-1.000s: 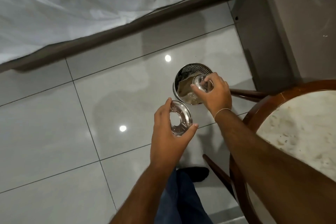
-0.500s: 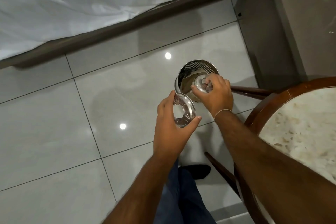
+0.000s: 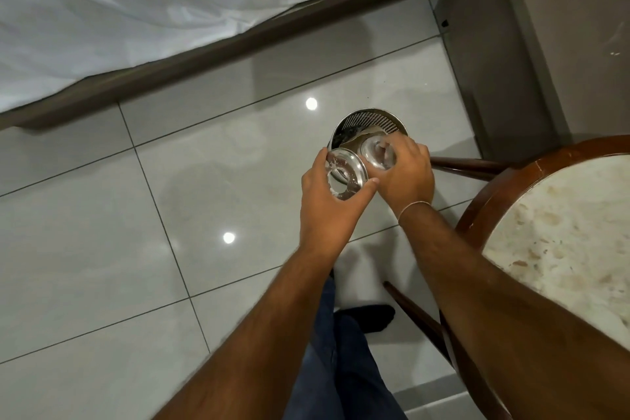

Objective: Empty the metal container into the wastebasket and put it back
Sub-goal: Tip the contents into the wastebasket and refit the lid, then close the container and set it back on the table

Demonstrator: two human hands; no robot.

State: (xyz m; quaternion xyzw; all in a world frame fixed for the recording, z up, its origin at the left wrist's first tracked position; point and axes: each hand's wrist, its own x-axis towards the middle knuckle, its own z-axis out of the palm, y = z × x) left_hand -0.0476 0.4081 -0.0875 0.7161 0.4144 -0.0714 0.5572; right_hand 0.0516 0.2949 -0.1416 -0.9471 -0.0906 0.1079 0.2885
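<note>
A perforated metal wastebasket [image 3: 371,121] stands on the tiled floor, with dark and pale rubbish inside. My right hand [image 3: 405,177] grips a small shiny metal container [image 3: 378,152] over the basket's near rim, its round face turned toward me. My left hand [image 3: 324,201] holds the container's ring-shaped metal lid [image 3: 346,174], which has a hole in its centre. The lid sits just left of the container and touches or nearly touches it. My two hands are pressed close together.
A round table [image 3: 562,228] with a marble top and wooden rim stands at the right, its legs [image 3: 460,164] reaching toward the basket. A bed with white sheets [image 3: 136,10] runs along the top. A grey cabinet [image 3: 494,61] is beyond the basket. My leg and dark sock [image 3: 361,317] are below.
My left hand has carried the lid up and right until it meets the container. The right hand keeps the container over the wastebasket, turned a little more toward me.
</note>
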